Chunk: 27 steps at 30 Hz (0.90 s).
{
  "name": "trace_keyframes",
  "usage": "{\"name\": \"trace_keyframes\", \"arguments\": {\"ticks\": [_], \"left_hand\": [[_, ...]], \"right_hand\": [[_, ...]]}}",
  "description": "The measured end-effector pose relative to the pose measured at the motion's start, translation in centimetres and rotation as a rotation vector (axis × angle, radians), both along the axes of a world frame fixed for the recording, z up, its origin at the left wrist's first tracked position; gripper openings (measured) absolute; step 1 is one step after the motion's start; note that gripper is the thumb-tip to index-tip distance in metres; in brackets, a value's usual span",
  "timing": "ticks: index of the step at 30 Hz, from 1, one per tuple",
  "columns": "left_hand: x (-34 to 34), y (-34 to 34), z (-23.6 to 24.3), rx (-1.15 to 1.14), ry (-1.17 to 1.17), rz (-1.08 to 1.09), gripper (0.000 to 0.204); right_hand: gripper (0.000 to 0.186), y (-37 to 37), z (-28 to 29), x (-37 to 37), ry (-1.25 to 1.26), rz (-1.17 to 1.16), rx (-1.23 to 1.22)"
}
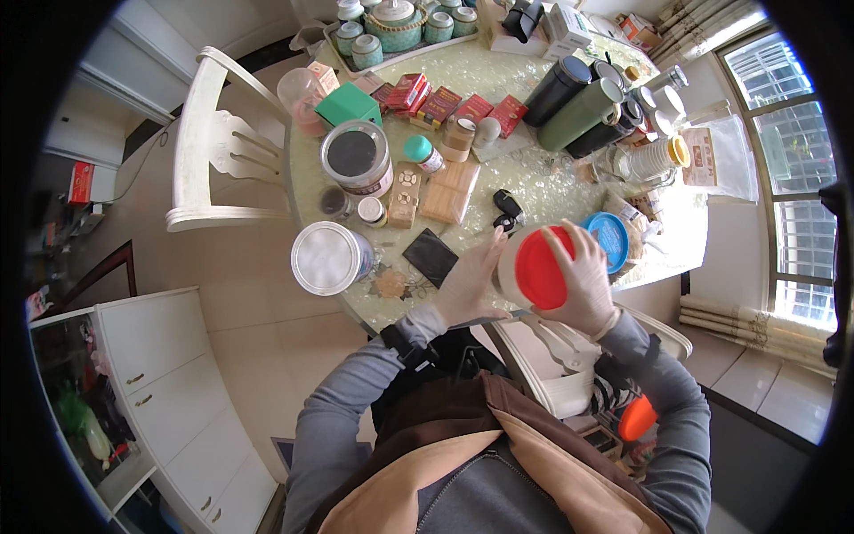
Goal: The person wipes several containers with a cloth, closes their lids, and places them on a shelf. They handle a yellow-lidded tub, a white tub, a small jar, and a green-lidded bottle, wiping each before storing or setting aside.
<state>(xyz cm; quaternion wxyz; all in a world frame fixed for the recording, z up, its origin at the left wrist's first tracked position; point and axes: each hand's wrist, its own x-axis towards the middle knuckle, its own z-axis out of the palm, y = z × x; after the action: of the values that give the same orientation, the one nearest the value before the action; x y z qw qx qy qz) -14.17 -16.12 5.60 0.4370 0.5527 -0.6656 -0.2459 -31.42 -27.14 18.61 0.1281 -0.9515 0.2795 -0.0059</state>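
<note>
White-topped, a round can [326, 258] stands on the table [534, 175], well left of the red-lidded container [535, 274]; a black slab [431, 257] lies nearer that container. Beside its left side, the left hand's [464, 283] grip is open; the right hand's [580, 283] grip clasps its top. A blue lid [608, 242] sits just right.

At three o'clock of the view, the round red plastic lid [544, 269] is smooth with a soft sheen. The flat black rectangular slab [431, 257] at the centre looks glossy; the patterned pale-green tabletop [525, 182] shines like glass. At twelve, the brown rectangular wooden box [449, 191] shows grain. The grey cloth sleeve [347, 396] at seven looks soft, matt.
</note>
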Motion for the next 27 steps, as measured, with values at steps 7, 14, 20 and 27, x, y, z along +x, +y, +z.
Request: {"name": "trace_keyframes", "arguments": {"ticks": [7, 14, 20, 27], "left_hand": [[6.1, 6.0, 0.5, 0.095, -0.116, 0.247, 0.027], [9.3, 10.1, 7.8, -0.195, -0.321, 0.498, 0.007], [13.0, 13.1, 11.1, -0.108, -0.283, 0.753, 0.012], [15.2, 14.3, 9.5, 0.123, -0.376, 0.671, 0.088]], "right_hand": [[0.102, -7.5, 2.1, -0.2, -0.329, -0.19, -0.226], [0.102, -11.7, -3.6, 2.5, -0.228, -0.336, -0.333], [0.11, -12.5, -6.4, 2.9, -0.141, -0.364, -0.309], [0.08, -10.7, -2.9, -0.6, -0.429, -0.253, -0.406]]}}
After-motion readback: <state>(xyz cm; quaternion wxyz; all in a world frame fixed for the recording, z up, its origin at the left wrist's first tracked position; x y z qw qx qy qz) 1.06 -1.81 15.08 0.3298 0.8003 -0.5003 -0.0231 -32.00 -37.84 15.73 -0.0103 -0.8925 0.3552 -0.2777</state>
